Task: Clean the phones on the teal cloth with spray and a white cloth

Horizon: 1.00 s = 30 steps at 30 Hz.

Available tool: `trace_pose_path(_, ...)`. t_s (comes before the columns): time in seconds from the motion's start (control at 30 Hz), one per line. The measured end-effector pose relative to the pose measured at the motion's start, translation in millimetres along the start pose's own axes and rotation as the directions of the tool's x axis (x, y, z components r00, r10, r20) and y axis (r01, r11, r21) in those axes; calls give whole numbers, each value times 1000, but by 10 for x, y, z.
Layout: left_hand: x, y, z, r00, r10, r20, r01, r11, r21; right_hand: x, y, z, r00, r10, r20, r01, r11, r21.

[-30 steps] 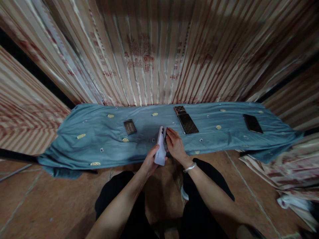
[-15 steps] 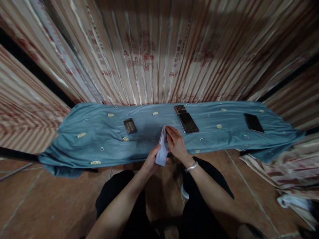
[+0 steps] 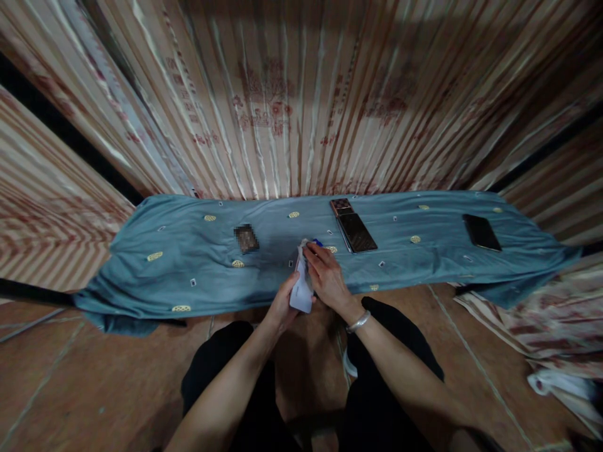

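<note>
A pale pinkish-white phone (image 3: 301, 287) stands on edge over the near side of the blue cloth (image 3: 188, 257). My left hand (image 3: 284, 304) grips its lower end from the left. My right hand (image 3: 328, 279), with a silver bracelet at the wrist, presses against its right face, fingers at the top end. A small blue bit (image 3: 318, 242) shows just past those fingertips; what it is I cannot tell.
On the cloth lie a dark phone (image 3: 357, 231) with a small patterned square (image 3: 340, 206) above it, another dark phone (image 3: 480, 231) at far right, and a blurred small square (image 3: 245, 238) at left. Striped curtains hang behind. My knees in black rest on the brown tiled floor.
The pale phone has turned more edge-on and my right hand has slid a little left and over its top end. A blue bit now shows near the fingertips.
</note>
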<state>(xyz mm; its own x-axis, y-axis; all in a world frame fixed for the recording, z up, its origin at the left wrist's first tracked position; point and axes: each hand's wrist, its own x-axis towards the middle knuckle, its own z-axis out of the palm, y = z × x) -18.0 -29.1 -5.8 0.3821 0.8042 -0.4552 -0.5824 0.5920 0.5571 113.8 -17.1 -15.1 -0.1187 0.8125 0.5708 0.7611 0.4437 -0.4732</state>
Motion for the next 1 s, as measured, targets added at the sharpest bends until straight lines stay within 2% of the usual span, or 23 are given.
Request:
trace_pose_path(0.3, 1, 88, 83, 996, 39, -77, -47, 992, -114, -43, -94, 14, 999, -17, 47, 18, 1000, -15)
trace_pose_path(0.53, -3, 99, 20, 1000, 19, -15, -20, 995, -102, -54, -33, -2, 997, 18, 69, -16, 999, -29)
trace_pose_path(0.73, 8, 109, 5, 999, 13, -30, -16, 996, -90, -68, -5, 27, 995, 44, 85, -41, 998, -37)
trace_pose_path(0.83, 7, 98, 3, 1000, 18, -26, -20, 997, -75, -66, 28, 47, 996, 65, 60, -62, 997, -45)
trace_pose_path(1.0, -21, 44, 11, 999, 19, 40, -18, 999, -33, -43, 119, 43, 995, 98, -1, -98, 995, -33)
